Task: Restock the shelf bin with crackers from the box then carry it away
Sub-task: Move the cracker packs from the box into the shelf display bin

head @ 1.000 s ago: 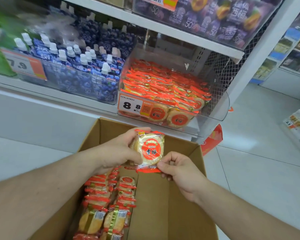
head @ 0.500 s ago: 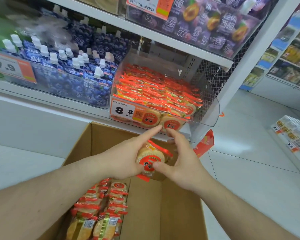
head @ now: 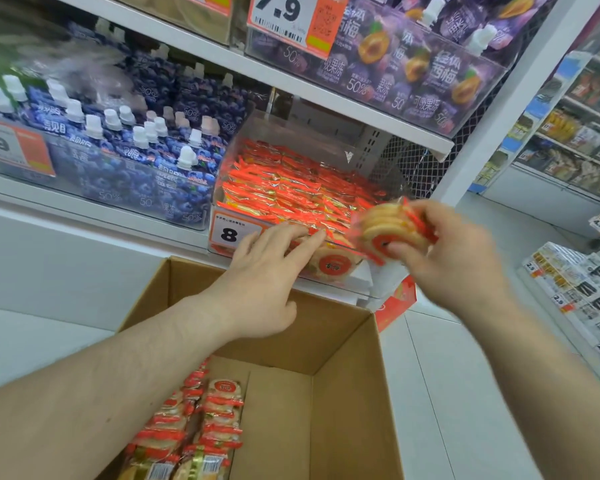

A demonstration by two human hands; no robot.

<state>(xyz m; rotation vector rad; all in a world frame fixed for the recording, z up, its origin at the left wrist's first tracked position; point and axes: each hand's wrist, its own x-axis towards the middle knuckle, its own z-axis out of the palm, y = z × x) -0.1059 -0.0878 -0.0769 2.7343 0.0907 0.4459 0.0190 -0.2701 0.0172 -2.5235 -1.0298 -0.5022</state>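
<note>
A clear plastic shelf bin holds many orange-wrapped cracker packs. My right hand pinches a stack of cracker packs at the bin's front right corner, blurred by motion. With its fingers straight, my left hand touches the bin's front rim beside the price label. Below stands the open cardboard box, with more cracker packs along its left side.
Blue spouted pouches fill the bin to the left. Purple jelly pouches sit on the shelf above. A white upright post borders the shelf on the right. Other shelving and low racks stand across the tiled aisle.
Both hands rose from the box to the bin. The cracker stack passed from both hands into the right hand alone, and the left hand let go and reached to the bin's front.
</note>
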